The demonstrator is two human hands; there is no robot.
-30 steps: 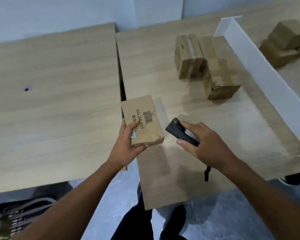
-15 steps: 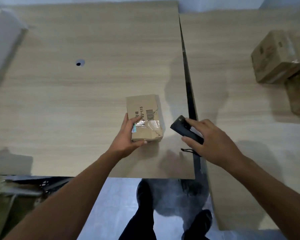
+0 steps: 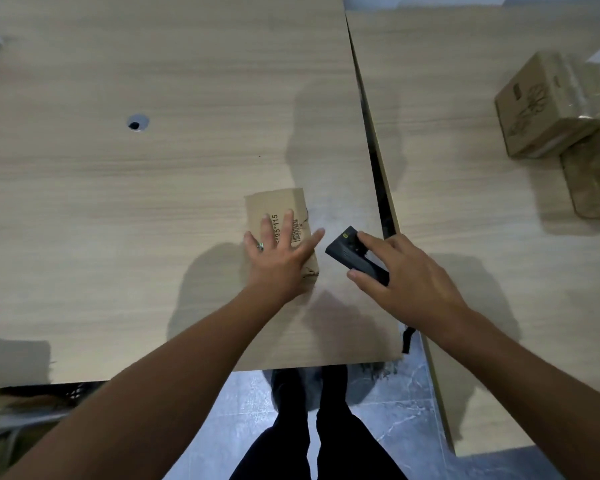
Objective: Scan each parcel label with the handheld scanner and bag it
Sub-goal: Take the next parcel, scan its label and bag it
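Left hand (image 3: pixel 278 261): I see fingers (image 3: pixel 287 224) spread flat, pressing the parcel (image 3: pixel 274 206) on the desk (image 3: pixel 136 209).
Right hand (image 3: pixel 413 277): fingers grip the scanner (image 3: pixel 345 249), at the parcel's 3 o'clock.

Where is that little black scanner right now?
In the head view the scanner is right of centre, gripped by the right hand, beside the parcel under the left hand.

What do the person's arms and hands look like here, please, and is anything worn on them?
The left forearm and right forearm are bare, with no sleeves, gloves or watch in view. The left hand wears a pale metal ring on one finger; the right hand shows no jewellery.
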